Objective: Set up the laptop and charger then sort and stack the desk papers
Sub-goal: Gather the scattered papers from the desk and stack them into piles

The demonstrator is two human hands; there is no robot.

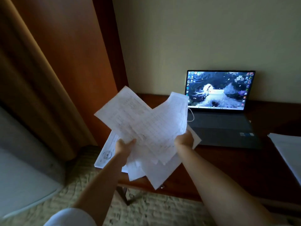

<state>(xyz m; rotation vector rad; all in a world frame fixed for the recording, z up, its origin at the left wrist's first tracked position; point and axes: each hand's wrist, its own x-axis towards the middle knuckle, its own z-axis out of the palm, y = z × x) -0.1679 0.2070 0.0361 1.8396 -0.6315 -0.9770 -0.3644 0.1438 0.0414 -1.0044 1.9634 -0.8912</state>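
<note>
A fanned bundle of printed white papers is lifted above the left end of the dark wooden desk. My left hand grips its lower left edge, thumb on top. My right hand grips its right edge. More sheets lie on the desk beneath, one overhanging the left edge. The open laptop stands at the back of the desk with its screen lit. A white charger cable loops into its left side. The charger itself is hidden.
A second stack of white papers lies at the desk's right end. A brown curtain hangs on the left, with a pale bed or cushion below it. Patterned carpet covers the floor under the desk's metal leg.
</note>
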